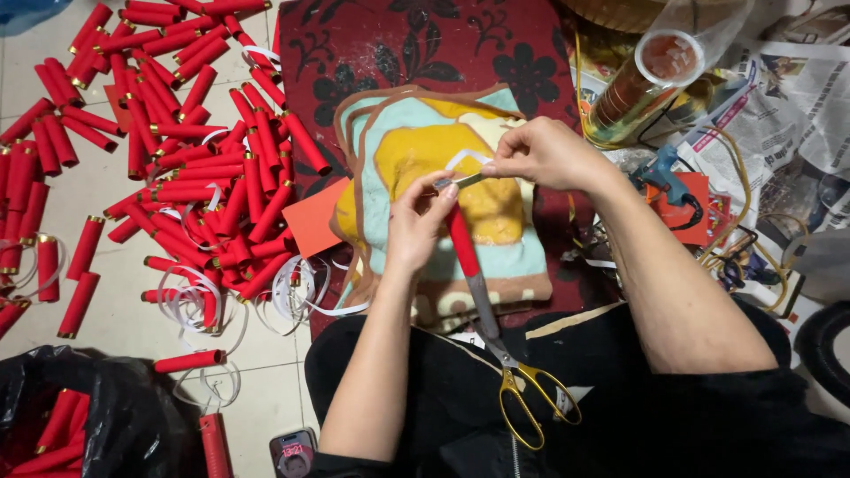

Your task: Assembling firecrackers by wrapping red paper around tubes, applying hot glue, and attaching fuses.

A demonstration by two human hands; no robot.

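Note:
My left hand (pixel 416 226) pinches the top end of a red paper tube (pixel 462 241) that points up from my lap. My right hand (pixel 544 152) holds a thin strip, white and gold (pixel 467 168), against the tube's top end, fingers pinched on it. Both hands hover over a small cushion (pixel 416 150) coloured yellow, teal and brown. Scissors with gold handles (pixel 518 381) rest on my dark-clothed lap, blades pointing up under the tube.
Several red tubes with gold ends (pixel 204 159) and white strips (pixel 190 301) are scattered on the tiled floor at left. A black bag (pixel 97 425) holds more tubes. A blue glue gun (pixel 664 177), a tape-roll stack (pixel 642 84) and newspaper (pixel 797 115) lie at right.

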